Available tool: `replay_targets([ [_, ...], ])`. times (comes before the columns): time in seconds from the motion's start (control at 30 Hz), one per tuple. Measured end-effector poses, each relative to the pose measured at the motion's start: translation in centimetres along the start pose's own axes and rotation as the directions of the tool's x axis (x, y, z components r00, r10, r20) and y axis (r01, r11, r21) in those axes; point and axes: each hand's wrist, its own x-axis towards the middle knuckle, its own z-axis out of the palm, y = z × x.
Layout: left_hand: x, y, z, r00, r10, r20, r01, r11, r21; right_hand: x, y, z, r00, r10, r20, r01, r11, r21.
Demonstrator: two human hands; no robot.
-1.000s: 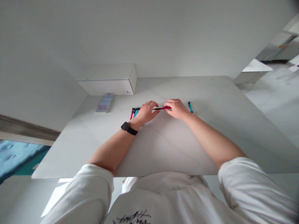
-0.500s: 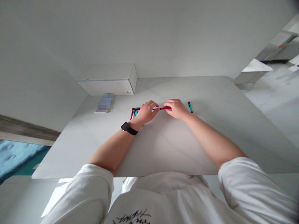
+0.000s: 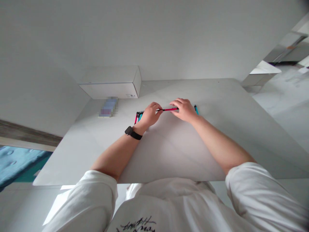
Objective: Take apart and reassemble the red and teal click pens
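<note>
A red pen with a black end (image 3: 170,109) lies level between my two hands above the white table (image 3: 169,148). My left hand (image 3: 151,113) pinches its black end between thumb and fingers. Around the red end, the thumb and fingers of my right hand (image 3: 184,109) are spread apart, and the pen's tip disappears by the palm. Several pens in red, white and teal (image 3: 138,117) lie side by side just left of my left hand, which partly hides them. A teal pen with a black end (image 3: 196,109) lies beyond my right wrist, its lower part covered.
At the back left stands a long white box (image 3: 108,90) against the wall. A blurred bluish flat item (image 3: 108,107) lies in front of it. The table's front edge runs close to my body, and a blue cushioned surface (image 3: 19,161) shows at the lower left.
My right hand has loosened from a pinch, its fingers spreading and rising slightly, so more of the red pen shows. My left hand has shifted slightly left with the pen.
</note>
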Motion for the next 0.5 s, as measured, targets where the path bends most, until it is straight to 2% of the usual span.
replay_targets([
  [0.07,0.3,-0.4,0.0,0.994,-0.078,-0.081,0.076,0.997,-0.033,0.2,0.6,-0.2,0.990,0.093,-0.109,-0.081,0.991,0.105],
  [0.13,0.5,-0.7,0.0,0.978,-0.160,-0.135,0.148,0.984,-0.095,0.4,1.2,-0.1,0.961,0.226,-0.161,-0.175,0.943,0.283],
  [0.23,0.7,-0.6,0.2,0.959,-0.240,-0.154,0.207,0.958,-0.199,0.8,1.3,0.6,0.914,0.398,-0.071,-0.290,0.768,0.571],
  [0.3,0.6,-0.3,0.3,0.955,-0.251,-0.155,0.212,0.949,-0.232,0.9,0.8,1.1,0.896,0.444,0.032,-0.332,0.619,0.711],
  [0.4,0.5,0.5,0.3,0.962,-0.223,-0.156,0.185,0.957,-0.226,1.1,-0.4,1.7,0.871,0.481,0.105,-0.341,0.435,0.833],
  [0.5,0.2,1.5,0.5,0.973,-0.175,-0.149,0.144,0.970,-0.197,1.3,-1.2,1.9,0.845,0.523,0.108,-0.303,0.303,0.904],
])
